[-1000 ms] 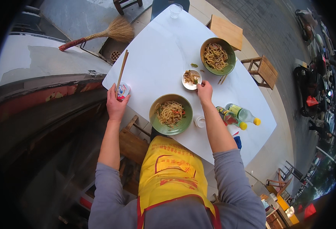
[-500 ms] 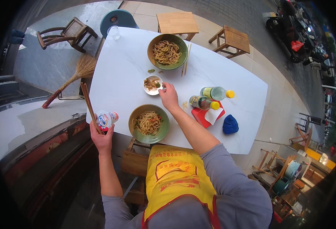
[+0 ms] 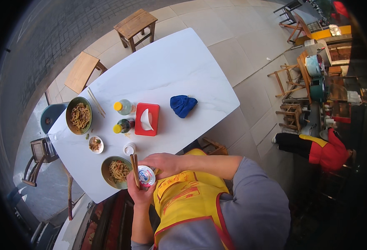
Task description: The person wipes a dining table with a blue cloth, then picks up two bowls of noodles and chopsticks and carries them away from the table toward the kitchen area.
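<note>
My left hand (image 3: 138,193) is closed around a white plastic cup (image 3: 146,176) with coloured print and a pair of brown chopsticks (image 3: 134,168) at the table's near edge. Against the cup, the curled fingers of my right hand (image 3: 166,163) meet it from the right; a yellowish bit shows under them, too small to make out. Beside my left hand stands a green bowl of noodles (image 3: 118,171). A little white container (image 3: 129,149) is just beyond the chopsticks. Farther left lies a small white dish (image 3: 101,145) holding food scraps.
On the white table (image 3: 183,54) are another noodle bowl (image 3: 88,111), light chopsticks (image 3: 96,102), two yellow-capped bottles (image 3: 126,107), a red tissue box (image 3: 151,130) and a blue cloth (image 3: 183,106). Wooden stools (image 3: 135,24) stand past the far edge. A person in red (image 3: 323,149) bends at the right.
My view has swung to the right. My right hand has left the small white dish and come to the cup in my left hand, which still holds the chopsticks.
</note>
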### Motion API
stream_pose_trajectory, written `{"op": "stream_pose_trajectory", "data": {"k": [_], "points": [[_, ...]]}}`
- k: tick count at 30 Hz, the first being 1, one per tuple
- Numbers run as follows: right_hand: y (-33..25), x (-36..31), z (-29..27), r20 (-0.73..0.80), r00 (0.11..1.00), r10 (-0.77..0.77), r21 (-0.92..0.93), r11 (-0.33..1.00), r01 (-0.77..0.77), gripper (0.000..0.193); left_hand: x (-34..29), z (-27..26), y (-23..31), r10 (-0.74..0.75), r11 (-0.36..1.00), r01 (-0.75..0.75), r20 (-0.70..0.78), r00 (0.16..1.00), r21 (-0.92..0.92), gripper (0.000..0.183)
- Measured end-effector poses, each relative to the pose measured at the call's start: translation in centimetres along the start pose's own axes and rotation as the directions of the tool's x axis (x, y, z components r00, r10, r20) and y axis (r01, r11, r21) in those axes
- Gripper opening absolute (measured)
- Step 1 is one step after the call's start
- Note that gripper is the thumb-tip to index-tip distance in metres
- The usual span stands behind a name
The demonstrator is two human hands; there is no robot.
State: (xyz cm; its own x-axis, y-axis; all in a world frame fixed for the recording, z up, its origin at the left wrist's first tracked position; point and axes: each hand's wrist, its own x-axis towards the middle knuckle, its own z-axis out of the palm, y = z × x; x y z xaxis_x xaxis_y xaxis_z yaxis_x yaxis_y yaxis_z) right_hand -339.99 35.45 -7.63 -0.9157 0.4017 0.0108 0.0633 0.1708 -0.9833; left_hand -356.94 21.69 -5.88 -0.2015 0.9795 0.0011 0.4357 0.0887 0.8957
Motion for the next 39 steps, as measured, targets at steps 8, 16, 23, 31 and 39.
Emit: {"op": "stream_pose_trajectory", "data": {"k": [8,16,23,31,39], "points": [[2.0,-14.8,-11.1,-0.447,0.841,0.303,0.135,0.953,-0.272,0.084,6.7,11.7,5.9,-0.168,0.958,0.232,0.325,0.931,-0.17,0.086],[11.6,-32.1,-27.2,-0.921,0.32,0.223,0.147,0.959,-0.244,0.085,7.7,19.4,5.6,-0.405,0.892,0.448,0.563,0.721,0.068,0.047],[24.4,-38.0,-35.9,-0.986,0.038,0.16,0.146,0.958,-0.246,0.086,8.6,23.2,3.5,-0.502,0.861,0.244,0.673,0.544,0.445,0.041],[38.1,-36.3,-34.7,-0.918,0.221,0.33,0.171,0.831,-0.53,0.086,9.6,25.3,3.5,-0.612,0.79,0.319,0.646,0.456,0.524,0.033],[32.1,-41.1,-30.4,-0.87,0.015,0.492,0.449,0.806,-0.387,0.048,7.3,22.0,4.7,-0.366,0.93,0.234,0.64,0.676,0.285,0.03]]}}
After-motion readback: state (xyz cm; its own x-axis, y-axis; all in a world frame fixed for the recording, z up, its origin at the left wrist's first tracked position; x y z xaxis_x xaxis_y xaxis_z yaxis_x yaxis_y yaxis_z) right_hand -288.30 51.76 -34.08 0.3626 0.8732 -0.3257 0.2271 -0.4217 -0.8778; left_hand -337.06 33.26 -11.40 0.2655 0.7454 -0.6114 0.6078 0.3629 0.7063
